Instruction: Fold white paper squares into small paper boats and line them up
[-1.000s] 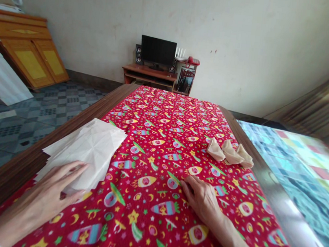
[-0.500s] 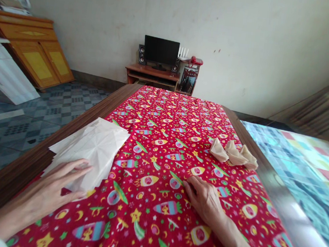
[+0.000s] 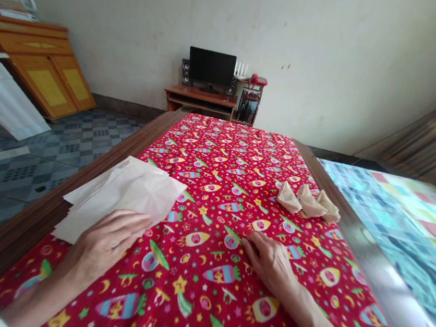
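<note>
My left hand (image 3: 113, 233) has its thumb and fingers closed on the near edge of the top sheet of creased white paper (image 3: 163, 191). That sheet juts out to the right over a stack of paper sheets (image 3: 92, 191) on the table's left side. My right hand (image 3: 268, 256) rests on the red patterned tablecloth (image 3: 190, 265) with its fingers curled in, and nothing shows in it. Beyond it, to the right, three folded paper pieces (image 3: 310, 201) stand in a row, each with a pointed top.
Dark wooden table edges (image 3: 124, 158) run along both sides of the cloth. A low desk (image 3: 197, 98) with a monitor (image 3: 212, 67) is by the far wall. To the right lies a bed with a colourful sheet (image 3: 384, 224); wooden cabinets (image 3: 50, 81) stand on the left.
My left hand, spread over the stack before, has closed on the top sheet and shifted it to the right. My right hand has stayed in place.
</note>
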`<state>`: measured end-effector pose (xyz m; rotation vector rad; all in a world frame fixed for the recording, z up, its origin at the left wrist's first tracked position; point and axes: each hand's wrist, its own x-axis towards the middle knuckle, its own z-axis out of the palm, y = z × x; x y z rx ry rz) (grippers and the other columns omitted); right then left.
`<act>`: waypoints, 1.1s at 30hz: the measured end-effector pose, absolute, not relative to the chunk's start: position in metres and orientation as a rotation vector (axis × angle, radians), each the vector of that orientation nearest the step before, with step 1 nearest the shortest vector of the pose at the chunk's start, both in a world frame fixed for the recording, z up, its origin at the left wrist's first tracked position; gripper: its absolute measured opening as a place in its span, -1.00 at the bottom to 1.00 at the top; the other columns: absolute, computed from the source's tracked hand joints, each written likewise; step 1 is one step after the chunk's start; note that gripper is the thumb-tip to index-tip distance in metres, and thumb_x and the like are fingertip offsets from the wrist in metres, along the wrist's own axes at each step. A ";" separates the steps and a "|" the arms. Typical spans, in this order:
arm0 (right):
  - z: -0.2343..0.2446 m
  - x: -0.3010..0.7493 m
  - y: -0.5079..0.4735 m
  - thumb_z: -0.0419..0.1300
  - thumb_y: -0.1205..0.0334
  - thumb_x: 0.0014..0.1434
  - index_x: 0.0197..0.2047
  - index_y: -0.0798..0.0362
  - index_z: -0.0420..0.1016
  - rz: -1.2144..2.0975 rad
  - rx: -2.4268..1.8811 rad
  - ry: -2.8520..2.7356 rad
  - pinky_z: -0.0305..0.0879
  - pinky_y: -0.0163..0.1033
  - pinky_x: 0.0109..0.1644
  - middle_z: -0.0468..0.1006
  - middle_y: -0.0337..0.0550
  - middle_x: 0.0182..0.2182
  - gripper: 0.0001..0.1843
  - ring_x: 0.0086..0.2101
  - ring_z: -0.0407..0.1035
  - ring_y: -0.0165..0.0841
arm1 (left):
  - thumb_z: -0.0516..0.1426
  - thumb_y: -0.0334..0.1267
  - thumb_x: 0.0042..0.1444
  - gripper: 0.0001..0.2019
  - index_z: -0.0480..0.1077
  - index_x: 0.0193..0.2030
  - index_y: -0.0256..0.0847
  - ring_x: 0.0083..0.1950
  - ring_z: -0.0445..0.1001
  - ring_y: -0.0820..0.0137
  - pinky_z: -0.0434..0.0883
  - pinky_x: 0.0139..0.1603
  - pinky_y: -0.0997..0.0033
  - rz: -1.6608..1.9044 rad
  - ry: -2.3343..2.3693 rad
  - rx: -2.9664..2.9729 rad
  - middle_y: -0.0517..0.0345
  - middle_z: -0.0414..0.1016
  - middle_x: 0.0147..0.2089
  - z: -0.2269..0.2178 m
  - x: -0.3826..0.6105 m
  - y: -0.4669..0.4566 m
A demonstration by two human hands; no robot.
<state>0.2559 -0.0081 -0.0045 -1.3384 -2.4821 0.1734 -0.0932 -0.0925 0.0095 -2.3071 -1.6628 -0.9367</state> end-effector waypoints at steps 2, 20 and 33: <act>-0.004 0.256 -0.008 -0.06 0.16 0.33 -0.40 0.06 0.33 0.167 -1.341 -2.489 0.05 -0.35 -0.46 0.46 -0.20 -0.47 -0.69 -0.51 0.34 -0.44 | 0.03 -0.37 0.20 -0.57 0.32 0.10 0.29 0.00 0.47 0.39 0.45 0.03 0.33 -0.937 -1.597 -2.474 0.44 0.52 -0.02 0.006 -0.077 -0.086; -0.015 0.250 -0.017 -0.02 0.38 0.27 -0.12 0.06 0.49 0.117 -0.654 -2.439 0.41 -0.15 -0.04 0.58 -0.08 -0.14 -0.73 -0.04 0.42 -0.29 | 0.13 -0.25 0.19 -0.90 0.42 -0.20 -0.20 -0.19 0.46 0.37 0.40 -0.19 0.36 -0.760 -1.178 -2.842 0.19 0.52 -0.25 0.015 0.041 -0.055; -0.016 0.261 -0.012 -0.03 0.51 0.15 -0.10 0.06 0.51 0.464 -0.556 -2.320 0.45 -0.25 -0.04 0.62 -0.09 -0.20 -0.63 -0.13 0.49 -0.36 | 0.00 -0.54 0.12 -0.55 0.35 0.13 -0.16 0.23 0.29 0.35 0.35 0.20 0.25 -0.783 -1.214 -3.000 0.08 0.41 0.15 -0.015 -0.025 -0.044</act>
